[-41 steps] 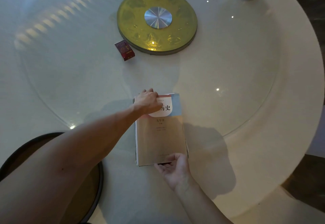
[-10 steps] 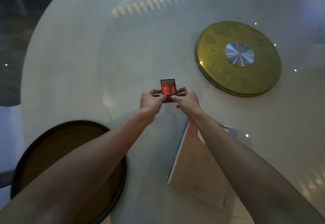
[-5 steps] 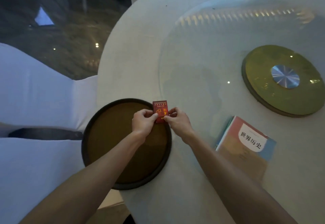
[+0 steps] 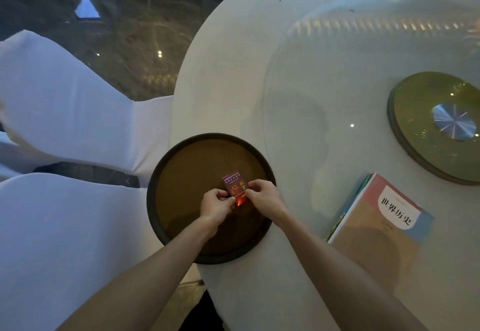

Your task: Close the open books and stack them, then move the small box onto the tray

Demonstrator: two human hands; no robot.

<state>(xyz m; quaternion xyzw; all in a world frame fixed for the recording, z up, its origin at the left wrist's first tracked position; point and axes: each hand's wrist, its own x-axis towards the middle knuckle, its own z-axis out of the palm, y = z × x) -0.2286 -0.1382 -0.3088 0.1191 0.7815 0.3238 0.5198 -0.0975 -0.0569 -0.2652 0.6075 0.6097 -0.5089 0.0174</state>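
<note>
Over tray (image 4: pixel 166 216), both hands (image 4: pixel 217 204) seemingly pinching box (image 4: pixel 235 187)

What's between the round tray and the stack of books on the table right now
In the head view, only bare white table and the right forearm lie between the tray and the books.

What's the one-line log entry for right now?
phase: placing | small box: over tray, contact unclear | left hand: pinching box | right hand: pinching box | books: closed, stacked
</note>
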